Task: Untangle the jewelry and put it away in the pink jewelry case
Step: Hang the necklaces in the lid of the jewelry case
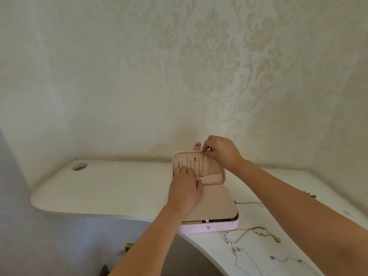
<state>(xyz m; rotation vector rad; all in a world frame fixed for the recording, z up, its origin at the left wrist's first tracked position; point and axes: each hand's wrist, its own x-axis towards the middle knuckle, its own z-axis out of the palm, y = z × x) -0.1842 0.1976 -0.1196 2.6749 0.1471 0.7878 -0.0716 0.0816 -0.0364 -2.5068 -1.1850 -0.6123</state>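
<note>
The pink jewelry case (pixel 211 229) stands open on the white desk, its lid (pixel 218 170) upright against the wall. Several thin chains (pixel 202 169) hang from hooks inside the lid. My right hand (pixel 223 154) pinches at the top right hook of the lid, fingers closed on something small there; what it is I cannot tell. My left hand (pixel 185 190) lies flat against the lid's lower left, covering the ends of the chains. A beige insert flap (pixel 215 204) covers the base. Loose necklaces lie to the right: a gold one (pixel 258 231) and silver ones (pixel 245 255).
The white desk (pixel 109 188) has a curved front edge and a round cable hole (pixel 79 166) at the far left. Patterned wallpaper rises directly behind the case. Another chain (pixel 250 203) and a small trinket (pixel 309 194) lie right of the case, under my right forearm.
</note>
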